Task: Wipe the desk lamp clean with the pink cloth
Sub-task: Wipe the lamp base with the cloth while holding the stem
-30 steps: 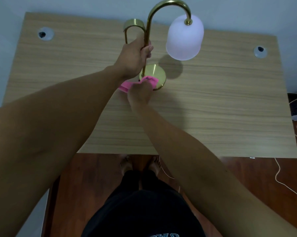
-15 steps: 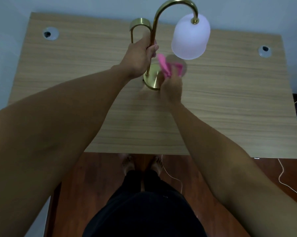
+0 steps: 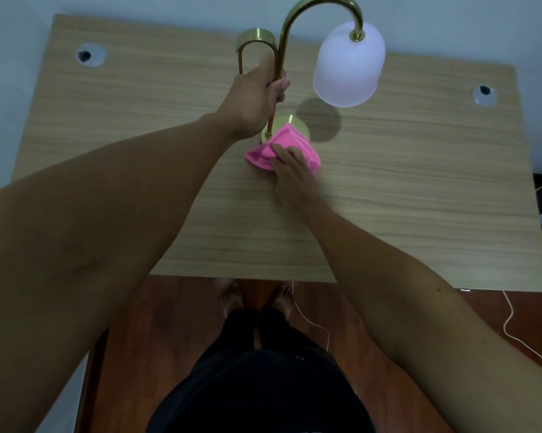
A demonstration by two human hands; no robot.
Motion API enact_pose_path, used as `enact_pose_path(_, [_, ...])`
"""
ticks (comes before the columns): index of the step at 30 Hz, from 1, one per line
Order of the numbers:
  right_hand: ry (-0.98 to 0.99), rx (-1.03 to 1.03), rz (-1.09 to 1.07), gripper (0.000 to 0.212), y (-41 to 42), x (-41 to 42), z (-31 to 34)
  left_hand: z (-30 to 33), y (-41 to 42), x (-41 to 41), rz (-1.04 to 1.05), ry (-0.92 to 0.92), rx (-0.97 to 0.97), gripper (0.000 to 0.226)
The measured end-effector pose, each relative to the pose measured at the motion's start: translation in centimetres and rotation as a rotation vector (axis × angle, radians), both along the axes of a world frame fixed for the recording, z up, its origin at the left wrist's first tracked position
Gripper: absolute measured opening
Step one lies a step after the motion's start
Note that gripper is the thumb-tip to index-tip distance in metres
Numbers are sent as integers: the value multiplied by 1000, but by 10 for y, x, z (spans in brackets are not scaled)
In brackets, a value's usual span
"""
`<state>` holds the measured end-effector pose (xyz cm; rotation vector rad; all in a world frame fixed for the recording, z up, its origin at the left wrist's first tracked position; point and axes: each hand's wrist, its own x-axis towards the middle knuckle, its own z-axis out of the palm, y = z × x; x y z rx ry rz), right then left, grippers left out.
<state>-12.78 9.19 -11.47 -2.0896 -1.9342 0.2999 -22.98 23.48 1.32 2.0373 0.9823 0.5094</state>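
1. Upright on the wooden table (image 3: 419, 189), towards its far edge, a brass desk lamp (image 3: 298, 20) is seen, with a curved neck arching over to the right.
2. From the end of that neck a frosted white shade (image 3: 349, 65) is hung, open side down, well above the table top; its round shadow is cast on the wood just right of the lamp base (image 3: 301, 125).
3. The thin upright stem is gripped by the left hand (image 3: 257, 101), whose fingers are curled round it above the base; the thumb tip is seen on the right side of the stem.
4. A pink cloth (image 3: 290, 146) is laid bunched over the near part of the round brass base and spills onto the table to the left and near side of it.
5. The cloth is pressed down by the right hand (image 3: 291, 173), fingers laid fairly flat on top of it and pointing towards the stem; no pinch is seen, so this grip is read as flat and pressing.
6. Behind the left hand a second, smaller brass hook (image 3: 255, 42) is visible.
7. Two round cable grommets (image 3: 90, 54) are set in the far corners of the table.
8. Below the near edge, a reddish wooden floor (image 3: 169, 323), bare feet and thin white cables (image 3: 513, 326) are seen.
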Motion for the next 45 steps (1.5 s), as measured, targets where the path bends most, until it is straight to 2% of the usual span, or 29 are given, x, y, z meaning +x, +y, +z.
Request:
enact_pose_path(2, [-10, 30, 20, 40, -10, 11, -4, 0, 0, 0, 3, 0, -4, 24])
enact_pose_path(5, [94, 132, -254, 35, -11, 34, 9, 0, 0, 1, 13, 2, -12, 24])
enact_pose_path(8, [288, 260, -508, 25, -3, 50, 39, 0, -1, 1, 15, 3, -3, 24])
enact_pose_path(11, [412, 227, -524, 35, 6, 50, 49, 1, -1, 2, 16, 18, 13, 25])
enact_pose_path(15, [41, 199, -244, 38, 4, 33, 28, 2, -2, 2, 16, 12, 10, 25])
enact_pose_path(17, [-117, 253, 4, 35, -4, 21, 17, 2, -2, 2, 17, 18, 8, 25])
enact_pose_path(20, [-272, 231, 167, 40, -16, 21, -7, 1, -1, 1, 15, 16, 13, 25])
enact_pose_path(22, [-308, 192, 246, 40, -17, 31, -3, 1, -1, 0, 11, 18, 25, 26])
enact_pose_path(24, [-268, 229, 274, 44, -21, 38, 4, 0, -1, 0, 13, 24, 32, 27])
enact_pose_path(26, [-81, 282, 168, 41, -28, 42, 15, 1, -1, 0, 18, 22, 31, 27])
enact_pose_path(30, [371, 158, -296, 35, -25, 49, 45, 2, -2, 1, 19, 25, 19, 27])
enact_pose_path(33, [508, 258, -289, 37, -6, 62, 56, 2, -2, 2, 23, 31, 29, 27])
enact_pose_path(35, [390, 127, -137, 35, 5, 56, 54, 1, -2, 2, 24, 30, 31, 27])
enact_pose_path(37, [165, -9, 12, 43, 4, 43, 45, 0, -2, 2, 23, 28, 34, 26])
enact_pose_path(41, [-153, 106, 332, 46, -3, 36, 26, 0, 0, 0, 5, 37, 55, 27])
enact_pose_path(42, [-162, 134, 337, 47, -3, 43, 24, -1, 1, 0, 6, 36, 52, 27])
enact_pose_path(45, [-58, 10, 211, 48, -15, 60, 35, -2, 1, 0, 15, 25, 34, 25])
